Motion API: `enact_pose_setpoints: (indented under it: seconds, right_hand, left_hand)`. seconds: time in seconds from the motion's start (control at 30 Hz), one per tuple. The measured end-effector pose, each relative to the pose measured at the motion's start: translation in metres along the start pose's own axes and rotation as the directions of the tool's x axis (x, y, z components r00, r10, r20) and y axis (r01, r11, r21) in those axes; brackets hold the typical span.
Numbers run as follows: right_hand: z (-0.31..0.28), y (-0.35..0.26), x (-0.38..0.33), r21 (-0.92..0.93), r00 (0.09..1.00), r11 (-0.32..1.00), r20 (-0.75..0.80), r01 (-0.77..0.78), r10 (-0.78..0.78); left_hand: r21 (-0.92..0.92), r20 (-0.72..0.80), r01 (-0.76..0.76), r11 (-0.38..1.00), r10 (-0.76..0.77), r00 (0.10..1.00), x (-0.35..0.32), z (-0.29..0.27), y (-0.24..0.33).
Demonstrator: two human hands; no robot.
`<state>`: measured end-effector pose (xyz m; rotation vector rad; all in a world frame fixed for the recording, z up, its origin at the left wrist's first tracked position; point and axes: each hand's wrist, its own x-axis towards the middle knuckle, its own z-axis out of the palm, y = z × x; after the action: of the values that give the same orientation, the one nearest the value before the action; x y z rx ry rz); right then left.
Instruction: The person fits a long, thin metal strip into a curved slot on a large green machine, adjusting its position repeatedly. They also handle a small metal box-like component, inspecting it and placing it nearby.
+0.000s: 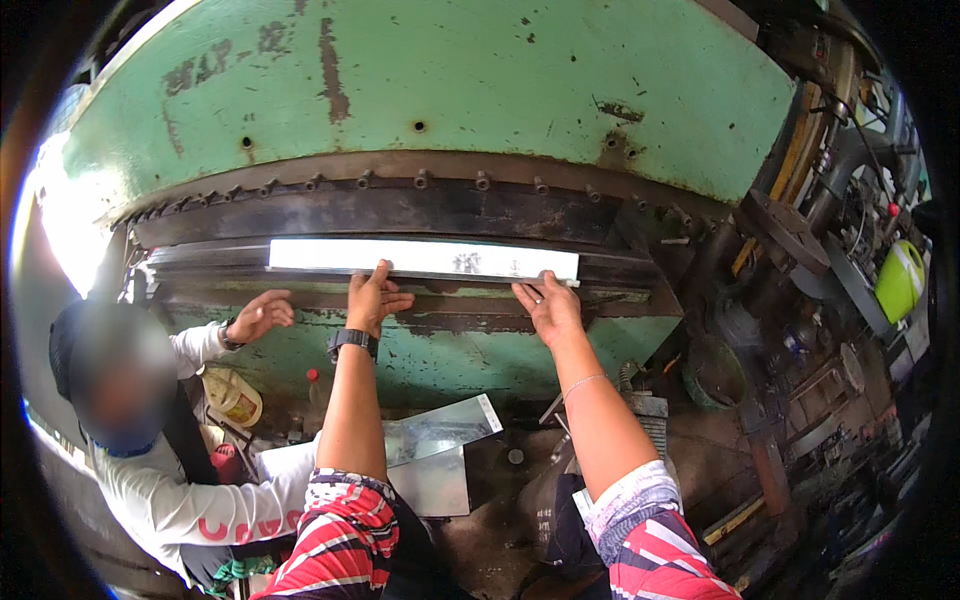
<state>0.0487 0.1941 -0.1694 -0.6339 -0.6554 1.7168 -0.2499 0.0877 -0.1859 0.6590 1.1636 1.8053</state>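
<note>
A long, shiny sheet-metal strip (420, 258) lies across the bed of a green press brake (450, 70), below its row of bolts. My left hand (372, 303) grips the strip's near edge left of its middle, thumb tip at the edge and other fingers pointing right. Close to the strip's right end, my right hand (550, 310) has the same edge between thumb and fingers. The undersides of both grips are partly hidden. A co-worker's hand (262, 317) is raised with fingers apart, just left of my left hand and not touching the strip.
The co-worker (190, 500) in a white sleeved top crouches at the left. Flat metal sheets (440, 480) lie below my arms. A yellowish plastic jug (232, 397) stands by the machine's foot. Dark machine parts (785, 240) and a lime-green container (900, 282) crowd the right side.
</note>
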Motion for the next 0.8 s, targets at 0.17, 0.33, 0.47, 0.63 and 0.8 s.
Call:
enact_pose_setpoints:
  seconds: [0.17,0.33,0.47,0.63,0.8]
  right_hand:
    - [0.008,-0.018,0.010,-0.272,0.986,0.957,0.097,-0.104,0.134]
    - [0.008,-0.009,0.001,-0.222,0.979,0.954,-0.033,-0.201,0.199]
    - [0.003,-0.008,0.009,-0.185,0.982,0.965,-0.055,-0.188,0.181]
    - [0.006,-0.001,0.011,-0.175,0.972,0.958,-0.094,-0.227,0.213]
    - [0.001,-0.010,0.010,-0.254,0.960,0.931,-0.162,-0.263,0.227]
  left_hand:
    - [0.070,-0.052,0.032,0.997,-0.029,0.998,0.017,-0.010,0.011]
    - [-0.072,-0.162,0.079,0.994,-0.090,0.983,0.008,0.000,0.005]
    - [-0.016,-0.179,-0.016,1.000,0.013,0.984,-0.001,0.016,0.010]
    - [-0.095,-0.266,0.030,0.995,-0.054,0.962,0.006,0.007,0.004]
    - [-0.105,-0.291,-0.019,0.994,-0.012,0.957,0.027,0.001,-0.025]
